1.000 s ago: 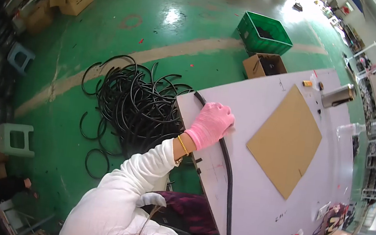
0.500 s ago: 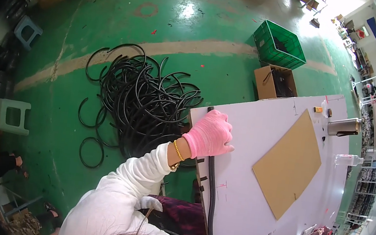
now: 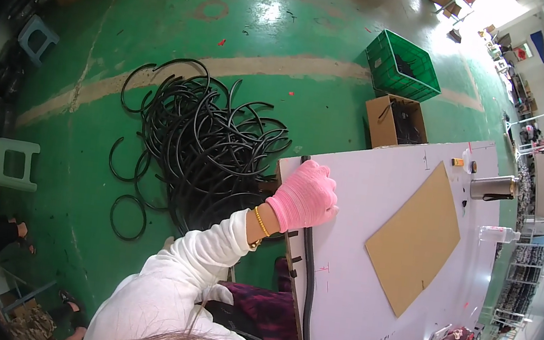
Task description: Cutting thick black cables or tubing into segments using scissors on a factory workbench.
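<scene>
Pink-gloved left hand [image 3: 304,196] presses flat, fingers together, on the long black rubber hose [image 3: 306,290] lying along the near edge of the white surface [image 3: 379,183], likely pinning it straight. We cannot see our right hand. Left of the hand, tangled black hoses [image 3: 201,141] heap on the green floor [image 3: 168,21].

One head-worn fisheye looks steeply down, close over the white table [image 3: 383,204].
</scene>
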`<state>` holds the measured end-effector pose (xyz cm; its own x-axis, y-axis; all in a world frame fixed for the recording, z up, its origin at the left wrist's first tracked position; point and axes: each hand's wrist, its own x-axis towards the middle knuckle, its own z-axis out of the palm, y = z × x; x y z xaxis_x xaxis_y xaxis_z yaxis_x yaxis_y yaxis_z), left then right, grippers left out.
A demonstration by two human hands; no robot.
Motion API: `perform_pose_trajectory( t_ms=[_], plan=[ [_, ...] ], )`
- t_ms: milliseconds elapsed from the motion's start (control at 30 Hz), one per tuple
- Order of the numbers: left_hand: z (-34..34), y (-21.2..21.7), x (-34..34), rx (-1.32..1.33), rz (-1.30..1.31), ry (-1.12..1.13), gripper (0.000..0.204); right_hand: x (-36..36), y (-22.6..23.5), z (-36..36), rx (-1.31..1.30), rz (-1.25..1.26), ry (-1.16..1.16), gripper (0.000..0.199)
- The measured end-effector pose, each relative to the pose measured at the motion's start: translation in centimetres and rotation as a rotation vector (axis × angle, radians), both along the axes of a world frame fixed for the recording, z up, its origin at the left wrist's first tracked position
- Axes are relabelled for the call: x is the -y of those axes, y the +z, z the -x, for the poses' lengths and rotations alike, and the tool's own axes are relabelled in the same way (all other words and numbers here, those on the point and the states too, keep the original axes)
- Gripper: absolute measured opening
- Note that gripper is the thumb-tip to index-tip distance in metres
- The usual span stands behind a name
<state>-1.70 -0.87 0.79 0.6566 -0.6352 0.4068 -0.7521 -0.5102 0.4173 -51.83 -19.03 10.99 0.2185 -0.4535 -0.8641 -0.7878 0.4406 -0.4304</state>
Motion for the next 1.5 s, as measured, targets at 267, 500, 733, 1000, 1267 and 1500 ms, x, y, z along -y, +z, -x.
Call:
perform_pose_trajectory(
  t_ms=[267, 500, 733, 1000, 1267, 1500],
  plan=[
    [-0.4, 0.5, 1.2, -0.02, -0.043, -0.027, 0.047, 1.6, -2.1, 1.6, -0.06, 0.181, 0.369, 0.034],
    [-1.6, -1.4, 1.2, 0.133, -0.327, 0.032, 0.071, 1.6, 1.0, 0.6, 0.17, 0.159, 0.151, 0.015],
    [-2.8, -1.7, 2.1, 0.138, -0.39, -0.09, 0.06, 3.0, 2.8, 9.4, 0.211, 0.229, 0.139, 0.016],
    [-4.0, -2.2, 1.3, 0.212, -0.397, -0.122, 0.055, 4.4, 0.8, 14.4, 0.057, 0.279, 0.167, 0.017],
    [-5.3, -2.4, 0.8, 0.207, -0.427, -0.145, 0.055, 5.0, -2.1, 19.4, 0.087, 0.356, 0.025, 0.015],
    [-5.3, -2.4, 1.0, 0.194, -0.421, -0.141, 0.054, 4.8, -2.9, 18.7, -0.11, 0.657, 0.194, 0.03]
  ],
)
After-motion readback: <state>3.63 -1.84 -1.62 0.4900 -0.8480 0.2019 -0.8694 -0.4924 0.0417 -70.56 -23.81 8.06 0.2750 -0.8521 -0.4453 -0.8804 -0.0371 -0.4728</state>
